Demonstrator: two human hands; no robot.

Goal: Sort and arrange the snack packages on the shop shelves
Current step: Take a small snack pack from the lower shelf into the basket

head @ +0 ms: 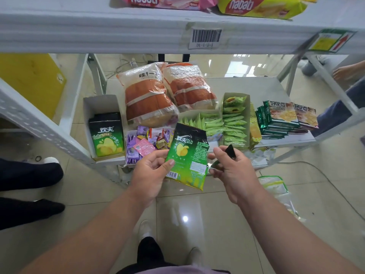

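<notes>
Lower shelf [262, 86] — bread bags [150, 99], carton of green packets [235, 123], snack stacks [284, 117].

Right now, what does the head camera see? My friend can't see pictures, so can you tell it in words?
The person's left hand holds a flat green-and-black chip packet, while the right hand grips a second, mostly hidden green-and-black packet. Behind on the low white metal shelf sit matching packets in a white cardboard box and two clear bags of brown cake.
</notes>
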